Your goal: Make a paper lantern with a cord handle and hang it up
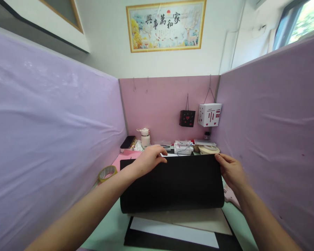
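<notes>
- Black sheet (172, 184): large, bent over into a curve, its far edge raised and its fold lying toward the person; centre of the desk, resting on a pale sheet (188, 218).
- Left hand (146, 160): on the sheet's far edge near the left corner, fingers curled over and pinching the edge.
- Right hand (231, 170): at the far right corner of the sheet, fingers close together and gripping the edge.
- White sheet (172, 232): under the pale one, on a black board (143, 240) at the near edge.
- Tape roll (107, 172): yellowish, left of the black sheet, against the purple partition (47, 132).
- White bottle (145, 137): at the back, by the pink partition (159, 108).
- Black paper box (187, 118) and white paper box (209, 114): hanging side by side on the pink partition.
- Flat tape reel (208, 149): back right, just beyond the right hand.
</notes>
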`<state>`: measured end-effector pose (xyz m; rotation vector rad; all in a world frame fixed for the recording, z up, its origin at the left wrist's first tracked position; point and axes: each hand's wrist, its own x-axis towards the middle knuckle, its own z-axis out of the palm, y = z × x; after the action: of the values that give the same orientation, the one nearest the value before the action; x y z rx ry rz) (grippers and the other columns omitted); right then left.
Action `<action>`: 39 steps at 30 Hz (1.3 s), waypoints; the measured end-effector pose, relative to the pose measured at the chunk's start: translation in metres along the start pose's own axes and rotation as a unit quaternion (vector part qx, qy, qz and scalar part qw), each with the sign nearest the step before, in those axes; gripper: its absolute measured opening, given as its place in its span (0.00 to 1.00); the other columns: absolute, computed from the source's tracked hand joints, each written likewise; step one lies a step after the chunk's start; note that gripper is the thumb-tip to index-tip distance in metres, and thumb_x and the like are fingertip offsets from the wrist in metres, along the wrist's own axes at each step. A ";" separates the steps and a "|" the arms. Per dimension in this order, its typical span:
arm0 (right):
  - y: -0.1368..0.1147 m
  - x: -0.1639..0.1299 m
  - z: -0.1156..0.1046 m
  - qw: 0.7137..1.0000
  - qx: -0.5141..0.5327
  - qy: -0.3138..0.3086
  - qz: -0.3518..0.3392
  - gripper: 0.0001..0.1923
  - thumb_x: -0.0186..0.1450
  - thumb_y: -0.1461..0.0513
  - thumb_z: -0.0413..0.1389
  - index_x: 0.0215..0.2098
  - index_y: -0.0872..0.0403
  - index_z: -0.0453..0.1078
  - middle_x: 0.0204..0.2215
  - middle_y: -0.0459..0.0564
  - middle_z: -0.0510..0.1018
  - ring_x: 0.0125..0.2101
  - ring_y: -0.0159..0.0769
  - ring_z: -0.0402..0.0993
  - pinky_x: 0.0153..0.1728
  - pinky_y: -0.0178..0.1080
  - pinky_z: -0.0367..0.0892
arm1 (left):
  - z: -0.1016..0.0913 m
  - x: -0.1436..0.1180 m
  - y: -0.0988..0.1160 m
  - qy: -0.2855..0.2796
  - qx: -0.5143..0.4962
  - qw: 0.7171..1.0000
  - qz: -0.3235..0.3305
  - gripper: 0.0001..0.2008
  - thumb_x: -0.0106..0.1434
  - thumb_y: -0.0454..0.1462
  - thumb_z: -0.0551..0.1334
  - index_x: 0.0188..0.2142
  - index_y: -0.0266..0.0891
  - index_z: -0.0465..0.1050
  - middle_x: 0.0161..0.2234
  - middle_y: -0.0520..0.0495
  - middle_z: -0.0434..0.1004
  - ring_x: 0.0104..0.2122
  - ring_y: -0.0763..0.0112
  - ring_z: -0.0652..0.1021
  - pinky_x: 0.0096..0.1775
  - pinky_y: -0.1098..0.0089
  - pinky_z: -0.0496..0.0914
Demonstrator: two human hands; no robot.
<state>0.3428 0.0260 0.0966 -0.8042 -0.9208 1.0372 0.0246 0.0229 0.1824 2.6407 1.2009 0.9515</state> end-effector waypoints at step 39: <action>-0.008 0.069 0.005 0.970 -0.151 0.025 -0.190 0.15 0.53 0.49 0.67 0.31 0.49 0.80 0.27 0.45 0.81 0.29 0.38 0.76 0.34 0.41 0.72 | 0.003 0.081 -0.024 0.009 0.223 0.974 0.043 0.06 0.66 0.32 0.58 0.37 0.37 0.74 0.32 0.47 0.80 0.32 0.66 0.79 0.32 0.71 0.67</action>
<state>0.3569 0.0897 0.1220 -0.8577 -1.1536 0.5460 0.0510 0.0968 0.2128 3.0520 1.4644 0.7923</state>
